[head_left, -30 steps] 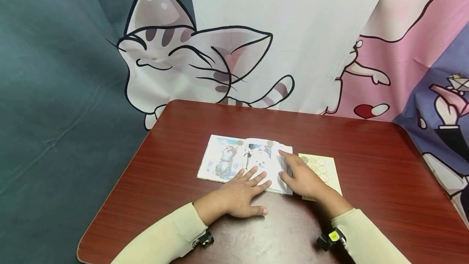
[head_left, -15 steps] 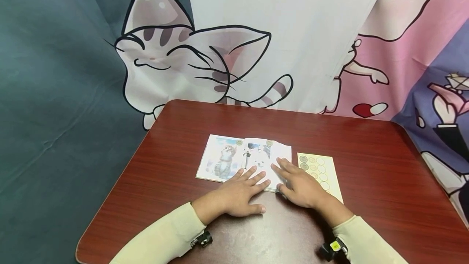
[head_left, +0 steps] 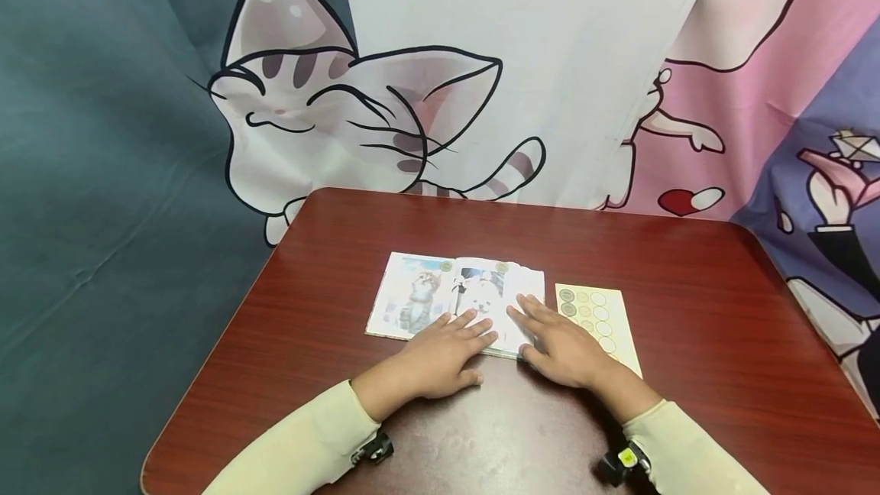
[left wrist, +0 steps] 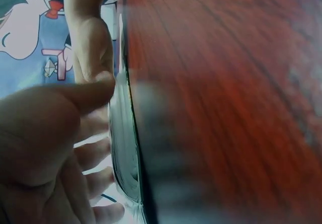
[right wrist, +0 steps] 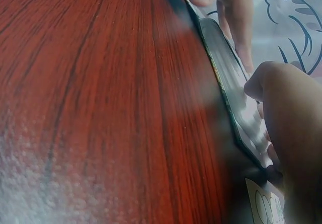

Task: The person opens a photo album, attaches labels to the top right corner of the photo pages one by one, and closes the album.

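Note:
An open book [head_left: 386, 310] lies flat on the table, a kitten picture on its left page and a white animal on the right one. Over its lower middle rests my left hand [head_left: 443, 357], fingers spread and pointing away from me. My right hand [head_left: 567, 346] lies on the right page near its lower corner, fingers extended. The left wrist view shows the left thumb [left wrist: 95, 93] at the near edge of the thick page block [left wrist: 123, 133]. From the right wrist, the right thumb [right wrist: 256, 85] sits beside that same page edge [right wrist: 229, 63].
A pale yellow sheet of round stickers [head_left: 616, 323] lies just right of the book, partly under the right forearm. The reddish-brown table [head_left: 330, 250] has rounded corners. Behind it hangs a cartoon cat backdrop [head_left: 330, 113]. Small cameras are strapped at both wrists.
My right hand has come down and left from the page's right side onto the page, uncovering more of the sticker sheet. The left hand has shifted slightly left, its thumb drawn closer in.

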The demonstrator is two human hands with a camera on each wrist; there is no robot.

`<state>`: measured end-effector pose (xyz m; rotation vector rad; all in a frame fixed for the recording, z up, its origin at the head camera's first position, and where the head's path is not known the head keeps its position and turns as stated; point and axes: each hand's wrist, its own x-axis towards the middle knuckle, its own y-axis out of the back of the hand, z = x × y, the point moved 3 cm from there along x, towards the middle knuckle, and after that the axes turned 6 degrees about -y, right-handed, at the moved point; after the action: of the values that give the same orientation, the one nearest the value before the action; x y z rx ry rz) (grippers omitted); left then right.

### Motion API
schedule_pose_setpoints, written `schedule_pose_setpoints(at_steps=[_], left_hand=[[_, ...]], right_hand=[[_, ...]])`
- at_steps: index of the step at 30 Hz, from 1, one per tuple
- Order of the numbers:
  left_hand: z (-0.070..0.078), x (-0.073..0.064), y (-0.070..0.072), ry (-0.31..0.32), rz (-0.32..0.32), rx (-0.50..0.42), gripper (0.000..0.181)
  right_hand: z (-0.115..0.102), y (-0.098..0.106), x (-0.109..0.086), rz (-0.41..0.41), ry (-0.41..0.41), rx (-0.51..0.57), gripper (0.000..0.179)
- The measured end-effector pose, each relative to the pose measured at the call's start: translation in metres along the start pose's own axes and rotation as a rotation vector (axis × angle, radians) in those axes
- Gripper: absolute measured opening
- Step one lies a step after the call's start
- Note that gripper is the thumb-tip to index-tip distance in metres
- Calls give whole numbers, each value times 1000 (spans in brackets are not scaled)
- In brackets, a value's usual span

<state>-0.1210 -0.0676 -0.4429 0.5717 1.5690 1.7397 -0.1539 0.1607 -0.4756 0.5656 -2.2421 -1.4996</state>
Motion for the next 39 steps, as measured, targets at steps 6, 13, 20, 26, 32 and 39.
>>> schedule_pose_setpoints(at_steps=[6, 13, 20, 26, 32, 39], left_hand=[[-5, 3, 5, -15, 183, 81, 52], [-10, 3, 10, -12, 347, 84, 33], [-12, 2, 14, -24, 399, 80, 40], [-13, 1, 16, 11, 432, 8, 61], [-13, -3, 20, 72, 464, -39, 74], [-16, -8, 23, 115, 481, -48, 76]], right_hand=[[1, 0, 1, -1, 7, 5, 65], [1, -1, 2, -1, 7, 4, 65], [0, 0, 2, 2, 11, 3, 65], [1, 0, 1, 5, 8, 2, 66], [1, 0, 0, 11, 11, 4, 66], [1, 0, 0, 12, 10, 0, 66]])
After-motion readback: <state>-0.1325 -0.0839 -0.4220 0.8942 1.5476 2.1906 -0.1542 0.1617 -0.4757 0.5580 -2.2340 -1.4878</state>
